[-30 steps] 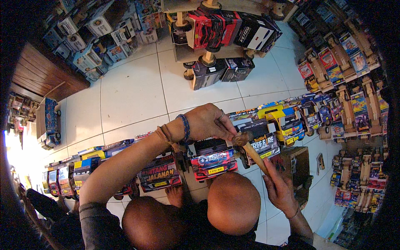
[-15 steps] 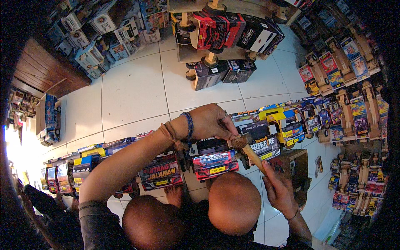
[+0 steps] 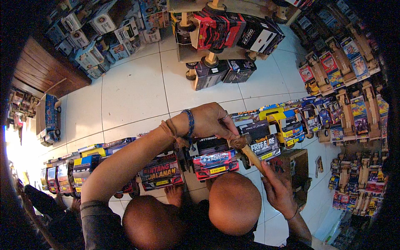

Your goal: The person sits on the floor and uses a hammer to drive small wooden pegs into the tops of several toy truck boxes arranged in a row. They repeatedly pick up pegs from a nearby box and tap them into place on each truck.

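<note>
My right hand [image 3: 278,189] is wrapped round the wooden handle of a hammer [image 3: 252,157]. The hammer's head lies right at the fingertips of my left hand [image 3: 210,121], over the gap between two toy trucks. Those left fingers are pinched together, and whatever is between them is too small to make out. Below my left hand stands a red and blue toy truck [image 3: 215,161] with a yellow plate. To its right is a black and white toy truck [image 3: 265,143], partly covered by the hammer. My bent knees rise just in front of the trucks.
A long row of toy trucks, including a yellow and blue one [image 3: 288,127], runs across the tiled floor [image 3: 133,91]. A wooden box [image 3: 298,166] stands right of my right hand. Stacked trucks [image 3: 218,31] sit beyond, more [image 3: 354,100] at right, and boxes [image 3: 102,25] at far left.
Hardly anything differs. My left wrist has shifted very slightly, and the hammer head stays by its fingertips with my right hand on the handle.
</note>
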{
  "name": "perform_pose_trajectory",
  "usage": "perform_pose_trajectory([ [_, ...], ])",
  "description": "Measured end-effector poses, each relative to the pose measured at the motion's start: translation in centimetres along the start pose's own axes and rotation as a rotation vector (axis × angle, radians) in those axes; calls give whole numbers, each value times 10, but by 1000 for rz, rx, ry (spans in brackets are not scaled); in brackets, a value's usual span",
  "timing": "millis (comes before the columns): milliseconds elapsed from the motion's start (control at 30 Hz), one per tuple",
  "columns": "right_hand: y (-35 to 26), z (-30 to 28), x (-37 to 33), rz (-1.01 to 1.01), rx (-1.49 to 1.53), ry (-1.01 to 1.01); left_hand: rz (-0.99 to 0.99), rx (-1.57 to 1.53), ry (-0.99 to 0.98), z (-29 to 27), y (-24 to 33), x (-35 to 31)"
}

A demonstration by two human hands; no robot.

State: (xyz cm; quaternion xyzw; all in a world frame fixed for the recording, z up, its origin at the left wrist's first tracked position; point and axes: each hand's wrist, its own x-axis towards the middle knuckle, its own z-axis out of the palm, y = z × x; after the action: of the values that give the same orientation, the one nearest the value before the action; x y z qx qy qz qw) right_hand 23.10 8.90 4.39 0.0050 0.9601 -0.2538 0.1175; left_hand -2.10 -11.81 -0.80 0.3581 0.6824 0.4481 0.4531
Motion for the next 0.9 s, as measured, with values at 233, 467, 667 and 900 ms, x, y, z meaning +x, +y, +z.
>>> perform_pose_trajectory([
  [233,-1,0,0,8,7,-13,23,-62,-33,-2,-2,2],
  [467,0,0,-1,7,-20,-36,36,-25,-43,-2,-5,5],
  [667,4,2,0,-50,-80,-36,66,-40,-65,-1,-7,7],
  [900,2,-1,0,-61,-119,27,38,17,-54,-3,-4,7],
])
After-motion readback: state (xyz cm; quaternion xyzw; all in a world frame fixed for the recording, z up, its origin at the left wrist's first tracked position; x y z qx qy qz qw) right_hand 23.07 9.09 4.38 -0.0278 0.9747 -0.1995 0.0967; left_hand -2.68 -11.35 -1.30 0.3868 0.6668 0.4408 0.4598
